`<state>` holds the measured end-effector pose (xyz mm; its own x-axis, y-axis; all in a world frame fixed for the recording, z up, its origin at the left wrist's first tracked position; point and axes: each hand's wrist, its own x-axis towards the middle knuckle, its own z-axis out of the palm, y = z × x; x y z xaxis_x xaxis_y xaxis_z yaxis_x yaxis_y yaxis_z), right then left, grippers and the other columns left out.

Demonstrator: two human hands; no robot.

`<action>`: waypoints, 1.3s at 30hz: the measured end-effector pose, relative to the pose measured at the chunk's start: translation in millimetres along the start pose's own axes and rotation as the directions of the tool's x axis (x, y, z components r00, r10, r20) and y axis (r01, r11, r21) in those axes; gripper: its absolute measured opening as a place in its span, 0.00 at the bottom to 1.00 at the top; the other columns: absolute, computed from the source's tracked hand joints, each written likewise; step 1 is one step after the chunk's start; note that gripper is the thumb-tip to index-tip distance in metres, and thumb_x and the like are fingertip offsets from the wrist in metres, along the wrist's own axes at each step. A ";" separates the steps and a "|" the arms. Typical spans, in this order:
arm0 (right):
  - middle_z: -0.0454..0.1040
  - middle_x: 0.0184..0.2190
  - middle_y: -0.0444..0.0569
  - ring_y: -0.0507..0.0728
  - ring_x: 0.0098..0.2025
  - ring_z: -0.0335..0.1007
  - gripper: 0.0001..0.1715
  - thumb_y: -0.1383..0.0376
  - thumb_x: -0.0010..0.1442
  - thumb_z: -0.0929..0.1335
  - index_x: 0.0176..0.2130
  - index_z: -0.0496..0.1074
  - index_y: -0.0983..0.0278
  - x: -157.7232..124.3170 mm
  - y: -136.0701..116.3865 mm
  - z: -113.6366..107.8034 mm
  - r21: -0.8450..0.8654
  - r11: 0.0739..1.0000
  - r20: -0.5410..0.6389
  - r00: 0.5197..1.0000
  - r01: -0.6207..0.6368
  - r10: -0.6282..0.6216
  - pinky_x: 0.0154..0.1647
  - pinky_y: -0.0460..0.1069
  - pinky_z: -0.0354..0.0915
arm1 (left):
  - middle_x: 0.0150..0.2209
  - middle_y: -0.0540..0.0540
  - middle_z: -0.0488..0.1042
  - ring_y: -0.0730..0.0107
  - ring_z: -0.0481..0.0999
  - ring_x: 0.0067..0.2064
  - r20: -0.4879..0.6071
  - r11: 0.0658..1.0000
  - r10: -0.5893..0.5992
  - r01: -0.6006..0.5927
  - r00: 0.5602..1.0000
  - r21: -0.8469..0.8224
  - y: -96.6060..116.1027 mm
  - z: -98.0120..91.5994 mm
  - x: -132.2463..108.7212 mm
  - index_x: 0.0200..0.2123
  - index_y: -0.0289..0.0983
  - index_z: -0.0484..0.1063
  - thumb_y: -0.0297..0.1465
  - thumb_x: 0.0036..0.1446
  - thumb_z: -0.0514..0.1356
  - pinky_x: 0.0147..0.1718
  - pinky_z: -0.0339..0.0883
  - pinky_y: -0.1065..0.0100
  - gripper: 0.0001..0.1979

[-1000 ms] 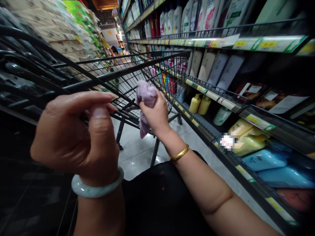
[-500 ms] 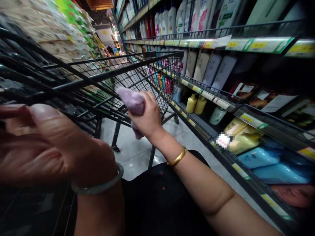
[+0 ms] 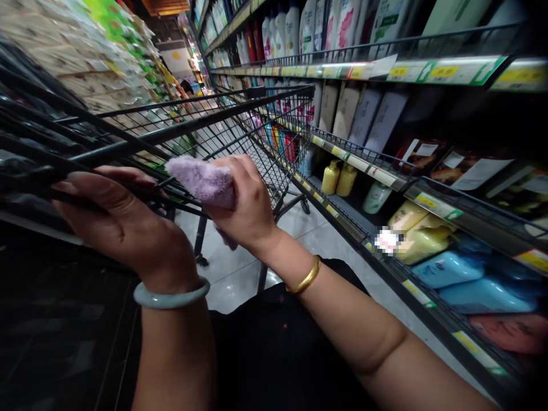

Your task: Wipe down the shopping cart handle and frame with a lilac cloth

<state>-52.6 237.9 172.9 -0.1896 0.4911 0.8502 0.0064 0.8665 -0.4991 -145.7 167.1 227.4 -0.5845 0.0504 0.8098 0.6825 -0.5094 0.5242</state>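
Note:
A fuzzy light-purple cloth (image 3: 201, 180) is bunched in my right hand (image 3: 246, 208), whose fingers are closed round it. One end sticks out to the left, and a bit hangs below the fist. My left hand (image 3: 128, 228) is at the near left side of the black shopping cart (image 3: 171, 132). Its thumb and fingers curl round a dark bar of the cart; part of the grip lies in shadow. The cloth is close beside the cart's frame, and I cannot tell whether it touches.
Shelves on the right hold shampoo bottles (image 3: 308, 28), yellow pump bottles (image 3: 330, 178) and blue bottles (image 3: 449, 271), behind a wire-edged rail (image 3: 363, 162). Stacked packages (image 3: 64, 63) rise at the left. Tiled floor (image 3: 231, 274) shows under the cart.
My left hand has moved from the near left foreground forward onto the cart bar and closed round it. My right hand has shifted slightly left with the cloth.

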 end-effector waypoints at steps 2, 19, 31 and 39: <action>0.71 0.53 0.52 0.62 0.61 0.71 0.23 0.62 0.59 0.75 0.51 0.66 0.58 -4.3 11.0 4.8 0.000 0.998 -0.059 0.996 -0.061 0.061 0.65 0.59 0.71 | 0.29 0.56 0.62 0.77 0.65 0.29 -0.057 0.990 0.118 -0.122 0.991 -0.068 -0.6 2.8 -2.6 0.35 0.42 0.57 0.55 0.63 0.58 0.36 0.60 0.64 0.24; 0.73 0.49 0.52 0.61 0.56 0.74 0.20 0.65 0.59 0.73 0.49 0.67 0.59 -8.1 17.3 4.7 0.006 0.991 -0.079 0.987 -0.137 0.137 0.60 0.59 0.74 | 0.29 0.50 0.71 0.77 0.69 0.24 0.125 1.000 0.001 0.001 0.992 -0.013 16.4 -4.9 -6.6 0.31 0.36 0.68 0.58 0.63 0.58 0.17 0.55 0.71 0.29; 0.75 0.44 0.50 0.60 0.47 0.76 0.20 0.66 0.53 0.75 0.45 0.69 0.61 -10.4 47.9 8.3 0.061 0.897 -0.130 0.887 -0.438 0.443 0.54 0.60 0.76 | 0.33 0.46 0.73 0.74 0.70 0.29 0.249 0.996 -0.024 0.045 0.968 -0.081 16.0 -14.6 -2.3 0.32 0.35 0.71 0.51 0.64 0.62 0.21 0.64 0.70 0.24; 0.75 0.45 0.48 0.58 0.50 0.74 0.20 0.64 0.53 0.75 0.45 0.69 0.58 -3.6 11.4 9.4 0.191 0.965 -0.169 0.962 -0.182 0.215 0.57 0.55 0.73 | 0.30 0.47 0.73 0.70 0.73 0.29 0.390 0.906 -0.074 -0.102 0.918 0.411 31.9 -34.7 5.6 0.38 0.39 0.79 0.52 0.70 0.52 0.30 0.65 0.63 0.25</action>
<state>-61.1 245.1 162.5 -0.0154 0.6735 0.7390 -0.1470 0.7295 -0.6680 -142.4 121.4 239.5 -0.4155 0.4190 0.8074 0.8584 -0.1130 0.5004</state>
